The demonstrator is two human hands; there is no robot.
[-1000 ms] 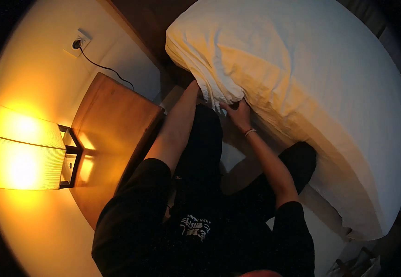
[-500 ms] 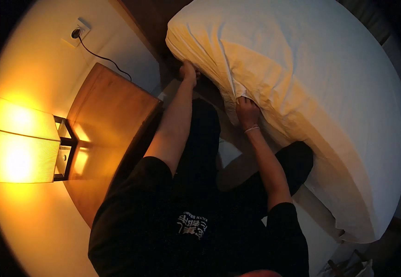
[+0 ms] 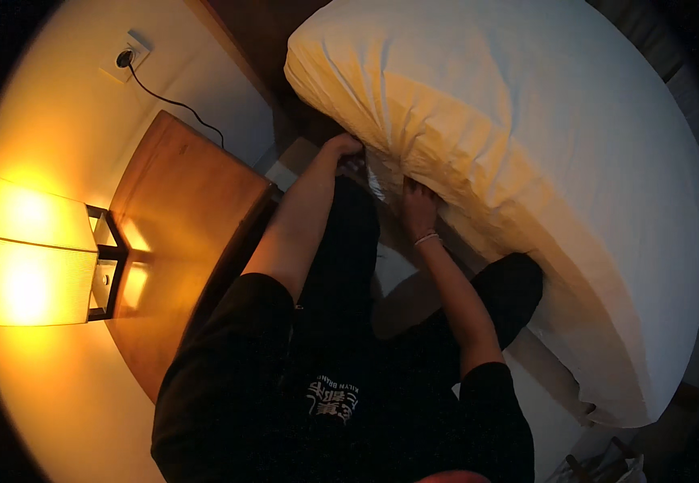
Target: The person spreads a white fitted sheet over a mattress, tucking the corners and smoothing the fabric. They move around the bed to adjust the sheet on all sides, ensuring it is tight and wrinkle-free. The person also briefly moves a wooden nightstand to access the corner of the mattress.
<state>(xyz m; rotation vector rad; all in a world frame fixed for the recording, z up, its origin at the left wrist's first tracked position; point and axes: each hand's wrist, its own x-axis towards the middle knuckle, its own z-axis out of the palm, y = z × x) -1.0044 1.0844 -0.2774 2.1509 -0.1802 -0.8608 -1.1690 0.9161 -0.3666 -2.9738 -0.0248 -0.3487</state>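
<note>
A white bed sheet (image 3: pixel 575 153) covers the thick mattress, and its side hangs in folds that draw together toward my hands. My right hand (image 3: pixel 420 208) is closed on the lower edge of the sheet, fingertips tucked into the cloth. To its left, my left hand (image 3: pixel 348 153) is at the mattress's lower side near the far left corner. Its fingers are curled at the sheet's edge, partly in shadow. A crumpled white strip of the cloth shows between the two hands.
At my left stands a wooden bedside table (image 3: pixel 196 185) with a lit lamp (image 3: pixel 35 262) on it. A black cord (image 3: pixel 174 101) runs from a wall socket (image 3: pixel 126 58) down behind the table. My knee (image 3: pixel 514 282) is against the mattress side.
My left hand has moved from the mattress corner toward me and to the right, closer to my right hand. The right hand has shifted slightly left and down with the sheet edge.
</note>
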